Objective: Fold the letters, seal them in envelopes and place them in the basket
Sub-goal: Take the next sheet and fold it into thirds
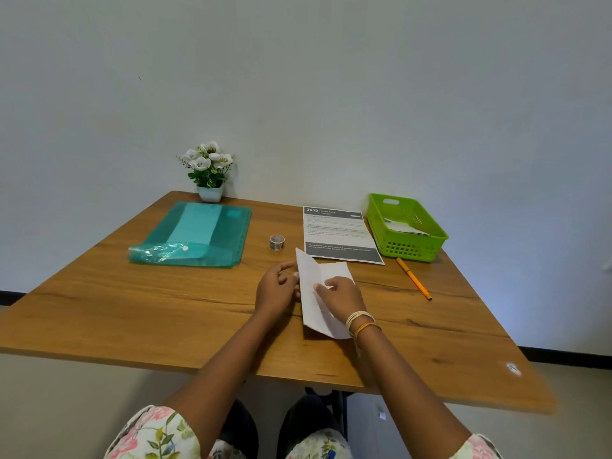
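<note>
A white letter (314, 309) lies partly folded on the wooden table (132, 309), near its middle. My left hand (276, 289) pinches the letter's left edge, which stands raised. My right hand (341, 294) presses down on the folded sheet with its fingertips. A green plastic basket (427, 246) stands at the back right and holds a white envelope (405, 228). A small roll of tape (277, 242) stands just beyond my hands.
A printed sheet (337, 231) lies flat between the tape and the basket. An orange pen (414, 278) lies right of the letter. A teal plastic folder (198, 235) sits at the back left, with a potted white flower (208, 173) behind it by the wall.
</note>
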{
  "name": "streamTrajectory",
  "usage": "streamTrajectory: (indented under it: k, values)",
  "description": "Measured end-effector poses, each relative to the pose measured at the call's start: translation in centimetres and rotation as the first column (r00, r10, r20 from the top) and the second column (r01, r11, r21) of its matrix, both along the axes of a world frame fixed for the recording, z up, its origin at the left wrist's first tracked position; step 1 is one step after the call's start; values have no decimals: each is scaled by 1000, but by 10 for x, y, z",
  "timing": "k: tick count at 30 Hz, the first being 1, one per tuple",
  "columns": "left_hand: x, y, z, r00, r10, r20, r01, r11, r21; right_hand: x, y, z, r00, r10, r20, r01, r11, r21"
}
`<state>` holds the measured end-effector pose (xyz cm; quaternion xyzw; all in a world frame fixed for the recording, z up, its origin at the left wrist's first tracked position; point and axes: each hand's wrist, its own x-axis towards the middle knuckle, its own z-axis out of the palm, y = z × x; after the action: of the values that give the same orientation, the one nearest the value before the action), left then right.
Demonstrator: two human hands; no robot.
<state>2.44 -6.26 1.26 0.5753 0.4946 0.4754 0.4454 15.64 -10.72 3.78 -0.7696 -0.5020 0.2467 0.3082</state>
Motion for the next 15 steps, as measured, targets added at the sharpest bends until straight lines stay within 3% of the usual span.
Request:
streamTrajectory:
  k: [4, 6, 11, 15]
  values:
    - [-3, -3, -3, 992, -128, 21, 124, 986, 113, -5, -1, 16, 968, 38, -248, -31, 999, 29]
    - [-3, -3, -5, 985, -169, -24, 171, 972, 159, -5, -3, 27, 955, 115, -273, -125, 992, -21]
    - [-1, -6, -9, 985, -99, -142, 128, 969, 210, 5, -7, 44, 975, 192, -110, -205, 970, -128]
    - [0, -6, -11, 913, -33, -406, 177, 930, 323, 13, -4, 46, 952, 290, 99, -263, 938, -225]
